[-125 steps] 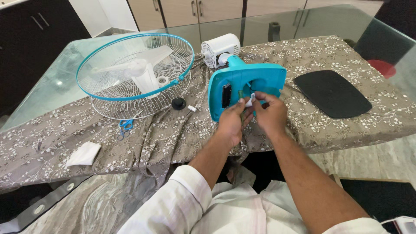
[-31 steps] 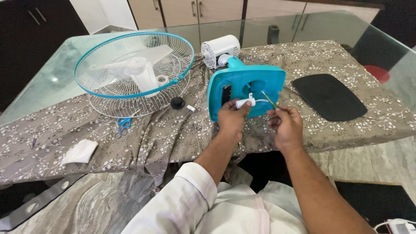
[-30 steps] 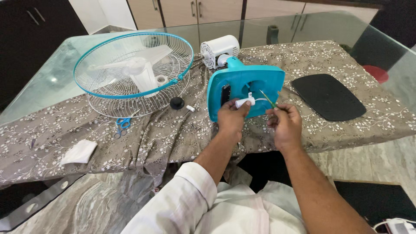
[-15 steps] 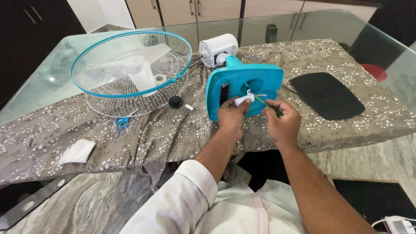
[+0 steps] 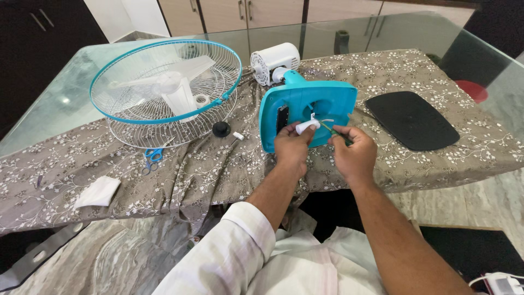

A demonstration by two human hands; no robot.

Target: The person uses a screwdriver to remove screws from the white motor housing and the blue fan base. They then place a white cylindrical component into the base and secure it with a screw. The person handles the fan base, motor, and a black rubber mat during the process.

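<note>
A turquoise fan base (image 5: 305, 112) stands on its edge on the cloth-covered table, underside facing me, with the white motor housing (image 5: 274, 62) behind it. My left hand (image 5: 292, 148) pinches a small white cylindrical part (image 5: 307, 126) against the base's underside. My right hand (image 5: 353, 155) grips a thin green-handled tool (image 5: 334, 133) whose tip points toward that white part.
A turquoise-rimmed wire fan guard (image 5: 164, 90) with white blades lies at the left. Blue scissors (image 5: 151, 158), a black knob (image 5: 221, 129), a small white piece (image 5: 238, 136) and a folded white cloth (image 5: 97, 192) lie on the patterned tablecloth (image 5: 218, 169). A black plate (image 5: 410, 119) lies at the right.
My right hand has moved back in toward the fan base, bringing the tool tip close to the white part. The left hand has stayed on that part.
</note>
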